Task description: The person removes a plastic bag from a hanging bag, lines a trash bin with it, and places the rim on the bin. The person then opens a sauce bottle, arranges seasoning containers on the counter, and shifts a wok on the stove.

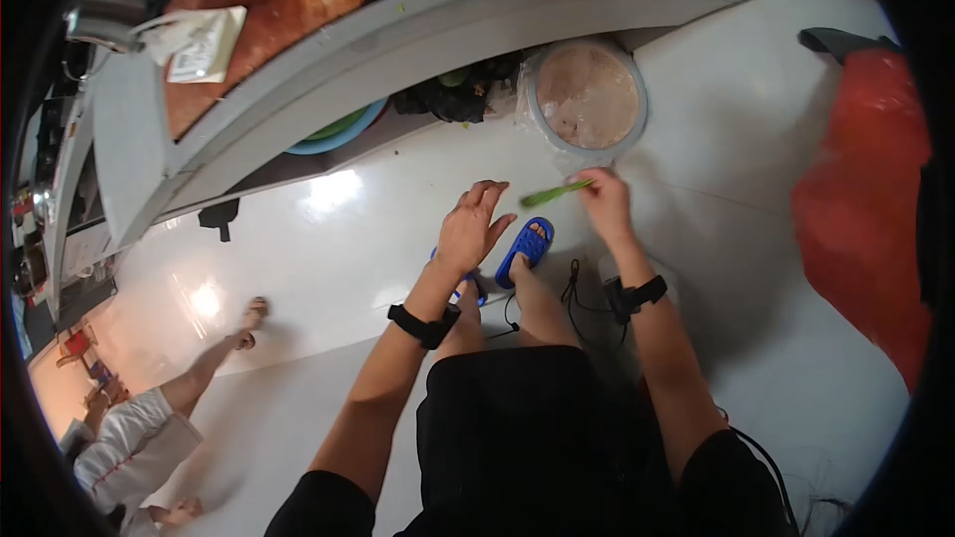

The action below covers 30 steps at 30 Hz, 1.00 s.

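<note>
My right hand (pixel 607 201) pinches the end of a thin green vegetable piece (pixel 555 194), which points left toward my other hand. My left hand (pixel 476 227) is in the air with thumb and fingers apart and nothing between them. A gap separates its fingertips from the green piece. Both hands are above the pale floor, over my blue sandals (pixel 527 249). Beyond them stands a round bin (pixel 587 99) with a grey rim and a clear plastic liner.
A grey counter (pixel 398 45) curves across the top, with a brown board (pixel 288 15) on it. Below are a blue basin (pixel 338 137) and a dark bag (pixel 453 99). Red plastic (pixel 860 199) is at right. Another person (pixel 139 447) is at lower left. Cables lie near my feet.
</note>
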Motion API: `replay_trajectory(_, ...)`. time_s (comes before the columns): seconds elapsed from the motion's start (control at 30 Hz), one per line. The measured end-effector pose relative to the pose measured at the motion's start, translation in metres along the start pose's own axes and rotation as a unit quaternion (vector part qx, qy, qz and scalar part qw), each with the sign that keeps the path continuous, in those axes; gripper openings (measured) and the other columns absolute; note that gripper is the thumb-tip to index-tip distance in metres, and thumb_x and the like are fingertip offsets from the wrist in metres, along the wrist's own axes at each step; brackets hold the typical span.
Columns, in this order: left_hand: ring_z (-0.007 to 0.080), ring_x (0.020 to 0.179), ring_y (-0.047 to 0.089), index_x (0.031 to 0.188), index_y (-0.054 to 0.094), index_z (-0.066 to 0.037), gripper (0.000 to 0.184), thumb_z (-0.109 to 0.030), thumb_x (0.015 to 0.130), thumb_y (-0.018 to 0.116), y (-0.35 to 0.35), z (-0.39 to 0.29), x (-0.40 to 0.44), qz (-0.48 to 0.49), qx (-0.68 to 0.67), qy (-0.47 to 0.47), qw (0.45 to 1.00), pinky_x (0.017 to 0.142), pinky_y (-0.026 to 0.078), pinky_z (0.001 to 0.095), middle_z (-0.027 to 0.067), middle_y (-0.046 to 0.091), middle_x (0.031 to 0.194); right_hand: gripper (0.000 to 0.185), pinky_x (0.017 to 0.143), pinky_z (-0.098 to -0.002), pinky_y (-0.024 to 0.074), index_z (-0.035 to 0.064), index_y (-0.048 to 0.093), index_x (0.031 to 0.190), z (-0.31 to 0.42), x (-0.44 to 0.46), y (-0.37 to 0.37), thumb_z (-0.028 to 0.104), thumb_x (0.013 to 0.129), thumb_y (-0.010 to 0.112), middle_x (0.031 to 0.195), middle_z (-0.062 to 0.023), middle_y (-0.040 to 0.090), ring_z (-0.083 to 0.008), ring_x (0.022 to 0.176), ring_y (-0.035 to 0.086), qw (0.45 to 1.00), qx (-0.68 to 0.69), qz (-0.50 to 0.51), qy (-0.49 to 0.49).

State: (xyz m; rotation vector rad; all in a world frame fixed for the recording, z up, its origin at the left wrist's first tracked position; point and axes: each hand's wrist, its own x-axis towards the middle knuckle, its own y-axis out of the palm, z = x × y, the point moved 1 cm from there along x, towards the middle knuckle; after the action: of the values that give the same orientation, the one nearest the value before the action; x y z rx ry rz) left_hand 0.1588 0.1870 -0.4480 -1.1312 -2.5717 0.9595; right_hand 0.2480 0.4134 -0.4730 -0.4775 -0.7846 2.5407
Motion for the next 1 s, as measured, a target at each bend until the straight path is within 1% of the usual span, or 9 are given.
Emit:
replay_trajectory(0.1, 0.0302, 0.086, 0.061, 0.110, 0.056, -0.006, 0.031, -0.021, 0.083, 0.061, -0.018, -0.022, 0.002, -0.044, 0.012, -0.059, 0.997, 0.074, 0.050, 0.0382, 0.0136, 0.060, 0.102, 0.013, 0.066, -0.0381, 0.0499, 0.0047, 0.066, 0.086, 0.005, 0.024, -0.047, 0.002, 0.074, 0.063, 0.078, -0.0148, 0.062, -0.0313, 0.073, 0.062, 0.991, -0.066, -0.115, 0.020)
replay_trajectory(0.17, 0.0292, 0.082, 0.063, 0.105, 0.059, -0.004, 0.027, -0.019, 0.083, 0.061, -0.021, -0.034, -0.002, 0.046, -0.042, -0.096, 0.993, 0.073, 0.050, 0.0372, 0.0139, 0.063, 0.098, 0.016, 0.068, -0.0391, 0.0504, 0.0061, 0.066, 0.088, -0.005, 0.046, -0.062, 0.001, 0.073, 0.063, 0.081, -0.0164, 0.062, -0.0324, 0.075, 0.063, 0.952, -0.218, -0.213, 0.021)
replay_trajectory(0.37, 0.0277, 0.079, 0.064, 0.102, 0.062, -0.003, 0.024, -0.017, 0.082, 0.061, -0.055, -0.073, 0.000, 0.077, -0.040, -0.083, 0.993, 0.072, 0.051, 0.0350, 0.0138, 0.065, 0.097, 0.032, 0.085, -0.0414, 0.0454, 0.0042, 0.060, 0.104, -0.021, 0.096, -0.052, 0.002, 0.072, 0.060, 0.105, -0.0192, 0.058, -0.0358, 0.100, 0.054, 0.955, -0.199, -0.208, 0.076)
replay_trajectory(0.5, 0.0275, 0.079, 0.065, 0.103, 0.063, -0.003, 0.024, -0.017, 0.083, 0.061, -0.097, -0.096, 0.012, 0.063, -0.006, -0.048, 0.997, 0.072, 0.051, 0.0348, 0.0140, 0.064, 0.099, 0.030, 0.087, -0.0402, 0.0443, 0.0043, 0.060, 0.101, -0.016, 0.097, -0.052, 0.004, 0.071, 0.061, 0.107, -0.0196, 0.056, -0.0363, 0.103, 0.053, 0.958, -0.176, -0.225, 0.018)
replay_trajectory(0.6, 0.0275, 0.078, 0.065, 0.103, 0.063, -0.003, 0.025, -0.017, 0.083, 0.061, -0.135, -0.109, 0.015, 0.037, -0.014, -0.065, 0.997, 0.071, 0.052, 0.0344, 0.0140, 0.065, 0.098, 0.026, 0.081, -0.0399, 0.0467, 0.0054, 0.062, 0.096, 0.023, 0.093, -0.069, 0.006, 0.071, 0.061, 0.097, -0.0169, 0.061, -0.0352, 0.096, 0.057, 0.954, -0.177, -0.241, -0.006)
replay_trajectory(0.67, 0.0275, 0.077, 0.065, 0.103, 0.063, -0.002, 0.025, -0.017, 0.083, 0.061, -0.162, -0.116, 0.019, 0.025, -0.015, -0.067, 0.997, 0.071, 0.052, 0.0341, 0.0145, 0.065, 0.098, 0.015, 0.072, -0.0396, 0.0487, 0.0069, 0.064, 0.087, 0.039, 0.091, -0.076, 0.007, 0.073, 0.060, 0.082, -0.0126, 0.065, -0.0326, 0.082, 0.062, 0.958, -0.217, -0.178, 0.064)
replay_trajectory(0.73, 0.0268, 0.076, 0.065, 0.104, 0.062, -0.001, 0.026, -0.017, 0.084, 0.060, -0.188, -0.120, 0.021, 0.011, -0.017, -0.062, 0.998, 0.070, 0.052, 0.0332, 0.0160, 0.064, 0.096, 0.007, 0.066, -0.0391, 0.0484, 0.0070, 0.064, 0.080, 0.054, 0.087, -0.072, 0.010, 0.075, 0.061, 0.073, -0.0106, 0.065, -0.0306, 0.072, 0.062, 0.969, -0.161, -0.186, 0.035)
replay_trajectory(0.8, 0.0262, 0.077, 0.065, 0.104, 0.062, -0.001, 0.026, -0.017, 0.084, 0.060, -0.215, -0.121, 0.024, 0.009, -0.036, -0.056, 0.998, 0.070, 0.052, 0.0333, 0.0162, 0.064, 0.096, 0.022, 0.056, -0.0361, 0.0465, 0.0052, 0.060, 0.067, 0.090, 0.080, -0.065, 0.022, 0.081, 0.062, 0.060, -0.0081, 0.064, -0.0252, 0.054, 0.061, 0.991, -0.048, -0.123, 0.025)
replay_trajectory(1.0, 0.0238, 0.085, 0.065, 0.109, 0.059, -0.002, 0.028, -0.017, 0.086, 0.059, -0.303, -0.107, 0.032, 0.063, -0.068, -0.005, 0.996, 0.073, 0.051, 0.0326, 0.0133, 0.065, 0.098, 0.023, 0.053, -0.0326, 0.0457, 0.0018, 0.060, 0.075, 0.243, 0.089, -0.062, 0.021, 0.087, 0.056, 0.056, -0.0076, 0.061, -0.0211, 0.050, 0.059, 0.998, -0.009, 0.064, -0.025)
